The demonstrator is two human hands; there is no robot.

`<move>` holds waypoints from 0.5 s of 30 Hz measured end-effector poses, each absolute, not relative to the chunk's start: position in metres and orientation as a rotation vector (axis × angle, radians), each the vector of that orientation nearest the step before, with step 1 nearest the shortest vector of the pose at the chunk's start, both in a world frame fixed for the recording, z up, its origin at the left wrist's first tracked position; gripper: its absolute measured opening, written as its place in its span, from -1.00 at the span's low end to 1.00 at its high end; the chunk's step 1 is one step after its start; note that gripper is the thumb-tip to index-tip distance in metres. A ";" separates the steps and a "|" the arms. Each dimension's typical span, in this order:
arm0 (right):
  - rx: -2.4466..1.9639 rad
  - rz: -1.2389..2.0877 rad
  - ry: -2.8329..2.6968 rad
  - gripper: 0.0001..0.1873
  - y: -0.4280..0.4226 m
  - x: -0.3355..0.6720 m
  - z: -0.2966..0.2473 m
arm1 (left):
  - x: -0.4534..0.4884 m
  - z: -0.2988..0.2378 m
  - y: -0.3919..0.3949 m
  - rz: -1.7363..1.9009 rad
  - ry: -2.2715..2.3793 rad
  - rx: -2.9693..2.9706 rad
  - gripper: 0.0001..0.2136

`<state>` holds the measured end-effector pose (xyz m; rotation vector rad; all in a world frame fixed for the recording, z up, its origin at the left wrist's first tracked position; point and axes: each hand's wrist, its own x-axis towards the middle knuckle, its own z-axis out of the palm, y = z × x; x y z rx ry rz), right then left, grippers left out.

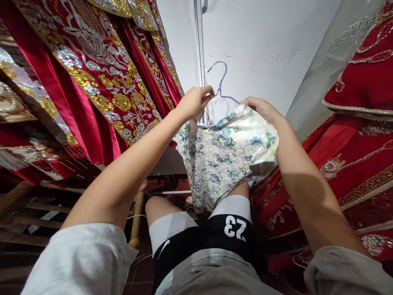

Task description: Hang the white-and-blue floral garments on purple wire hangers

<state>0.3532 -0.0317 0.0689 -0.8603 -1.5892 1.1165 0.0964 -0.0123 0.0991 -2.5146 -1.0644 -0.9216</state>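
A purple wire hanger [223,84] stands hook-up in front of me, its right arm running into the neckline of a short-sleeved floral top [215,151]. White, blue and yellow patterned cloth hangs down from it between my knees. My left hand [196,101] is closed in a pinch on the hanger, just left of its neck; the fingertips are partly hidden. On the other side, my right hand [260,108] grips the top's shoulder where the hanger's right arm ends, with the sleeve draped beside my wrist.
Red embroidered hangings [116,78] with gold and silver flowers fill the left side. Beaded red garments [353,164] hang at the right, near my forearm. A white door [260,45] stands ahead. Wooden slats [39,217] and a bamboo pole [136,221] are low on the left.
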 end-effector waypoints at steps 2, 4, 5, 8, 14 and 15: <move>-0.784 1.271 -1.701 -0.61 -0.049 0.361 0.063 | 0.102 0.100 -0.026 -0.760 -0.919 -2.568 -0.78; -0.704 1.407 -1.937 -0.60 -0.065 0.361 0.056 | 0.102 0.092 -0.044 -0.555 -0.748 -2.579 -0.78; -0.667 1.437 -2.065 -0.60 -0.070 0.358 0.052 | 0.099 0.086 -0.054 -0.469 -0.651 -2.572 -0.78; -0.558 1.355 -2.220 -0.62 -0.073 0.336 0.041 | 0.085 0.065 -0.082 -0.365 -0.396 -2.566 -0.77; -0.212 1.175 -1.969 -0.37 -0.064 0.265 0.009 | 0.051 0.052 -0.112 -0.687 -0.430 -2.605 -0.78; -0.200 1.155 -1.959 -0.32 -0.065 0.254 0.005 | 0.046 0.054 -0.114 -0.726 -0.466 -2.615 -0.78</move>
